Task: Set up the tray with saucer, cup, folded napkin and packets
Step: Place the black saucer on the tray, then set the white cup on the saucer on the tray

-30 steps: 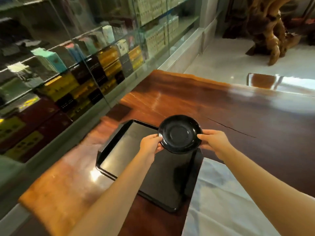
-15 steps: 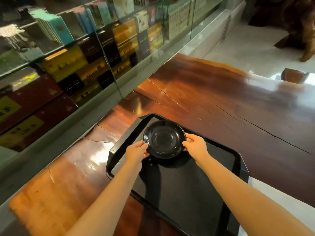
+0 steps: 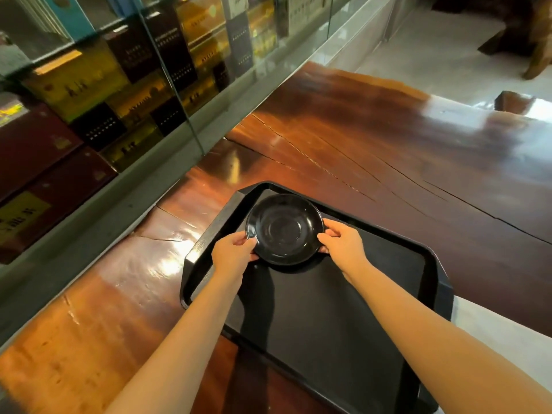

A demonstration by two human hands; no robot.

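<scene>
A black saucer [image 3: 283, 230] sits low in the far left corner of the black tray [image 3: 328, 318], which lies on the polished wooden table [image 3: 373, 150]. My left hand [image 3: 233, 255] grips the saucer's left rim. My right hand [image 3: 343, 248] grips its right rim. I cannot tell whether the saucer rests on the tray floor or hovers just above it. No cup, napkin fold or packets are in view.
A glass display case [image 3: 125, 85] full of boxes runs along the table's left side. A white cloth [image 3: 501, 333] lies to the right of the tray. Pale floor and a carved wooden stump [image 3: 534, 34] are at the far right.
Both hands carried the saucer from above the tray's right edge to its far left corner and lowered it toward the tray floor. The view also shifted.
</scene>
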